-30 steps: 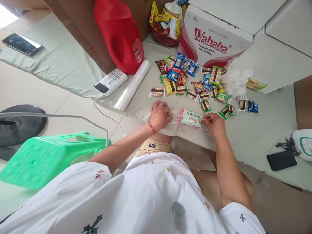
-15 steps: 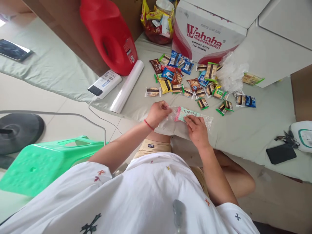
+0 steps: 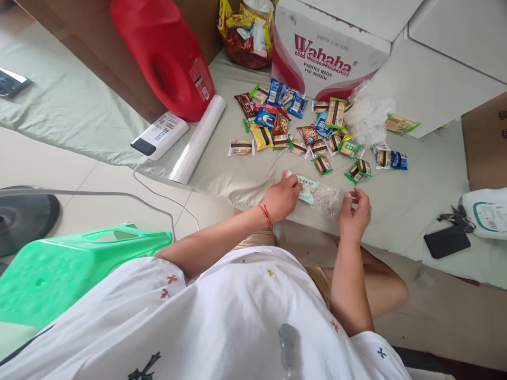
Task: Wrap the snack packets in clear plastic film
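A mint-green snack packet (image 3: 307, 186) lies inside a clear plastic bag (image 3: 327, 199) at the near edge of the cloth-covered surface. My left hand (image 3: 282, 198), with a red string at the wrist, is closed on the packet's left end. My right hand (image 3: 355, 214) pinches the bag's right end, fingers curled. Just beyond both hands lies a scatter of several small wrapped snacks (image 3: 309, 134).
A red jug (image 3: 166, 53), a film roll (image 3: 198, 138) and a white power bank (image 3: 159, 135) are at the left. A Wahaha box (image 3: 328, 50), a snack jar (image 3: 245, 31) and crumpled plastic bags (image 3: 368, 113) stand behind. A green stool (image 3: 75, 269) lies at the left. A black wallet (image 3: 447, 241) is at the right.
My left hand slid right along the bag to the packet's left end. My right hand moved from on top of the packet to the bag's right end, which is now bunched.
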Demonstrator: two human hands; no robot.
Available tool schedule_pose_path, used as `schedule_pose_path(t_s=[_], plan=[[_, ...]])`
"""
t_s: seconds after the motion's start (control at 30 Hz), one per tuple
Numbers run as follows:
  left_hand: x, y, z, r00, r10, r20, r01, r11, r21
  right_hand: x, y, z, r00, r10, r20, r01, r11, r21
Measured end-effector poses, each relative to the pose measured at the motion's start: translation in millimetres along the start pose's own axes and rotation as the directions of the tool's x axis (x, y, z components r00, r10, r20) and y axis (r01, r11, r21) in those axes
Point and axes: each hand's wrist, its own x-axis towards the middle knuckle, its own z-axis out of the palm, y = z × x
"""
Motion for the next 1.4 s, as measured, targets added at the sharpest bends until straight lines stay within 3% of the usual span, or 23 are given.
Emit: schedule_pose_path(t_s=[0.07,0.17,0.23,0.37,0.47,0.63,0.73,0.8,0.87,0.93,1.0,1.1,1.23,1.3,1.4], plan=[[0,-1,1.3,1.000,-0.003,0.005,0.003,1.000,0.007,7,13,5,0.989,0.137,0.048,-0.131,0.986,-0.099],[1,-1,1.0,1.000,-0.014,0.009,0.014,1.000,0.002,12,19,15,0.951,0.214,0.222,-0.190,0.974,-0.127],[2,-1,0.0,0.999,-0.030,0.016,0.030,1.000,0.003,12,16,16,0.944,0.193,0.268,-0.189,0.981,-0.040],[2,-1,0.3,0.998,-0.031,0.063,0.031,1.000,0.007,15,-3,7,0.964,0.162,0.210,-0.203,0.961,0.190],[2,2,3.9,0.999,-0.005,0.050,0.007,0.999,-0.046,16,-27,15,0.950,0.138,0.281,-0.226,0.923,0.310],[6,-2,8.2,1.000,-0.013,-0.007,0.011,0.976,-0.218,8,-67,51,0.945,0.017,0.326,-0.088,0.975,0.205],[11,-19,7.6,0.998,-0.041,-0.037,0.016,0.848,-0.530,-6,-75,57,0.916,-0.141,0.375,0.125,0.990,0.068],[13,-31,5.5,0.995,-0.104,-0.014,0.055,0.636,-0.770,-19,-76,53,0.889,-0.229,0.397,0.259,0.966,-0.021],[10,-39,1.6,0.982,-0.190,-0.010,0.082,0.474,-0.877,-33,-79,48,0.862,-0.287,0.417,0.366,0.922,-0.123],[6,-40,-3.7,0.972,-0.196,-0.126,-0.006,0.520,-0.854,-44,-83,46,0.847,-0.326,0.419,0.444,0.867,-0.223],[1,-38,-8.0,0.966,-0.026,-0.258,-0.176,0.665,-0.726,-51,-86,45,0.854,-0.337,0.398,0.466,0.834,-0.295],[-1,-37,-7.3,0.949,0.244,-0.199,-0.314,0.775,-0.549,-53,-83,44,0.842,-0.356,0.406,0.492,0.816,-0.304],[5,-46,2.1,0.974,0.196,-0.110,-0.224,0.840,-0.494,-52,-60,33,0.697,-0.526,0.488,0.633,0.770,-0.074],[9,-51,3.4,0.977,0.193,-0.089,-0.211,0.838,-0.504,-51,-49,26,0.710,-0.573,0.409,0.638,0.769,-0.029],[11,-53,-1.6,0.985,0.167,-0.045,-0.163,0.807,-0.568,-46,-42,22,0.773,-0.549,0.317,0.613,0.776,-0.150]])
